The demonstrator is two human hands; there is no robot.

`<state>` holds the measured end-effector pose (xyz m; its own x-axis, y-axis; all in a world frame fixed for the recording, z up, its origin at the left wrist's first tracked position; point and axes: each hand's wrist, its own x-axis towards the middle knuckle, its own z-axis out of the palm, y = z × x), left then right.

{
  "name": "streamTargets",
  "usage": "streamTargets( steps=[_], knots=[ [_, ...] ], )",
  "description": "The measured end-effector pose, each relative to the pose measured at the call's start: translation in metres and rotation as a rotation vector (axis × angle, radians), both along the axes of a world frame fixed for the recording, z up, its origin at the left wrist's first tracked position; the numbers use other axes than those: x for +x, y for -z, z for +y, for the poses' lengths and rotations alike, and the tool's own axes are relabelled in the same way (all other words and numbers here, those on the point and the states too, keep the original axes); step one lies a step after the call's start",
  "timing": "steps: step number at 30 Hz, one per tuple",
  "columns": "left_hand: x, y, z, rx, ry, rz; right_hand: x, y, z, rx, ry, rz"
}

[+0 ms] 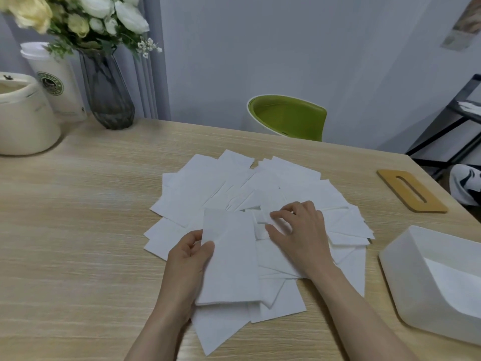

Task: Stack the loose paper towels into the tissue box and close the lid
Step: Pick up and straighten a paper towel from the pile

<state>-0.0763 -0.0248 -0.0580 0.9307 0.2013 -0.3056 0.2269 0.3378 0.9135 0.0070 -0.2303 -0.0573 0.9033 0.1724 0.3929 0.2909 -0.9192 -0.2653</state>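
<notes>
Several loose white paper towels (208, 183) lie fanned out over the middle of the wooden table (78, 230). My left hand (187, 259) grips a small stack of towels (231, 259) by its left edge, thumb on top. My right hand (299, 230) rests on the pile just to the right, its fingers pinching the corner of one towel (261, 225). The white tissue box (406, 282) stands open at the right edge with some white paper inside. Its wooden lid (390, 178), with a long slot, lies flat on the table beyond the box.
A grey glass vase (106, 92) of white flowers, a white paper cup (56, 82) and a cream container (23, 118) stand at the back left. A green chair (289, 115) is behind the table; a black rack (450, 118) stands at the right.
</notes>
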Motion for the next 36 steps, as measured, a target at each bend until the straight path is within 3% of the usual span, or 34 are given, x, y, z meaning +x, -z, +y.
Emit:
streamTargets(
  steps=[14,26,29,33,36],
  knots=[
    [0.000,-0.001,0.000,-0.010,-0.009,-0.002,-0.041,-0.008,-0.015,0.085,-0.032,-0.178],
    [0.003,-0.002,-0.020,-0.006,0.003,-0.014,-0.118,0.013,-0.074,0.160,-0.195,-0.118],
    [0.004,-0.003,-0.027,-0.007,0.011,-0.020,-0.124,0.011,-0.080,0.192,-0.145,-0.066],
    [0.004,-0.001,-0.031,-0.027,0.015,-0.004,-0.115,0.003,-0.074,0.420,0.002,0.043],
    [0.004,0.000,-0.030,-0.023,0.029,-0.006,-0.094,0.000,-0.065,0.352,0.101,0.060]
  ],
)
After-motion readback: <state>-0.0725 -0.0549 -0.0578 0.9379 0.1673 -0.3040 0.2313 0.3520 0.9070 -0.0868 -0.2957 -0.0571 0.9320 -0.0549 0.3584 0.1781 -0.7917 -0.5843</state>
